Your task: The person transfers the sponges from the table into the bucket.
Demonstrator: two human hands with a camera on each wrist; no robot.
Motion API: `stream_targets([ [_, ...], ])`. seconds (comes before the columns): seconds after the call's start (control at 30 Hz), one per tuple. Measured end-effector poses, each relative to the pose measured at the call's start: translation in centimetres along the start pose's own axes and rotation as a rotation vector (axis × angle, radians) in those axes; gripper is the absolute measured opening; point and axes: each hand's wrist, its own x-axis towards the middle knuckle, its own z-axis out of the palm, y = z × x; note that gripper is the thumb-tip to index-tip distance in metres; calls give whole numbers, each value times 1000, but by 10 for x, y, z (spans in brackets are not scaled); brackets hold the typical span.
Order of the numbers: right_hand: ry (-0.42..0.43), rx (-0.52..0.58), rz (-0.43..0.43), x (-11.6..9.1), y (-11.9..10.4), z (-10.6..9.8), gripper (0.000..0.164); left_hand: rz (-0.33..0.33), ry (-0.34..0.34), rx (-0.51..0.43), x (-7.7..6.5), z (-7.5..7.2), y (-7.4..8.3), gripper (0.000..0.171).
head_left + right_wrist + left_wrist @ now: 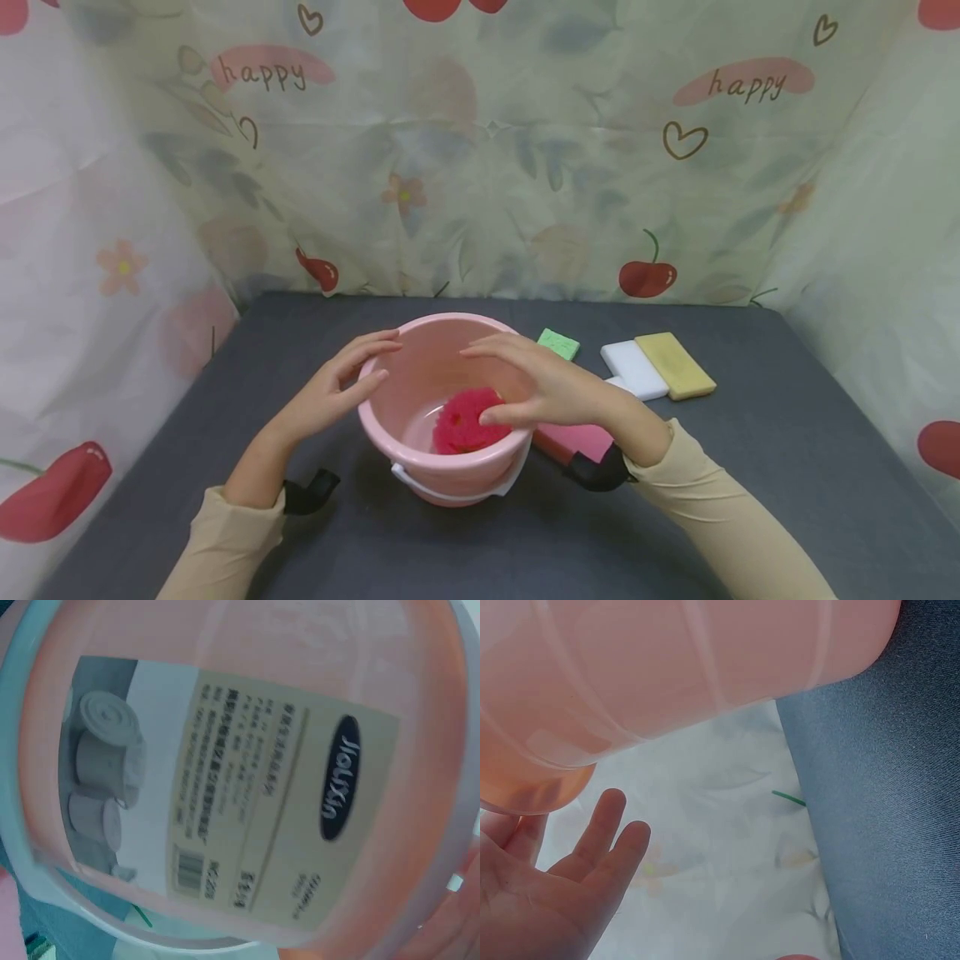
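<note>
A pink bucket (pixel 450 481) stands upright on the dark table, its white handle (pixel 427 486) hanging down at the front. Inside lies a red mesh bath puff (pixel 465 421), partly covered by my right thumb. My left hand (pixel 326 396) is at the bucket's left rim, fingers apart and loosely bent. Above the right rim is my right hand (pixel 551 383), its fingers extended over the opening and the thumb in front of the puff. In the left wrist view, the ribbed bucket wall (pixel 667 667) is above the spread fingers. A printed label (pixel 225 787) fills the right wrist view.
Right of the bucket lie a green sponge (pixel 558 342), a white sponge (pixel 636 369), a yellow sponge (pixel 675 367) and a pink sponge (pixel 585 440), partly hidden by the right arm. Patterned curtains (pixel 487 167) enclose the table (pixel 750 475) at the back and sides.
</note>
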Motion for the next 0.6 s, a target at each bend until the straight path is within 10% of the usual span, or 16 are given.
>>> stream_targets([
  [0.6, 204, -68, -131, -21, 9, -17, 54, 7, 0, -35, 0, 0, -2, 40],
])
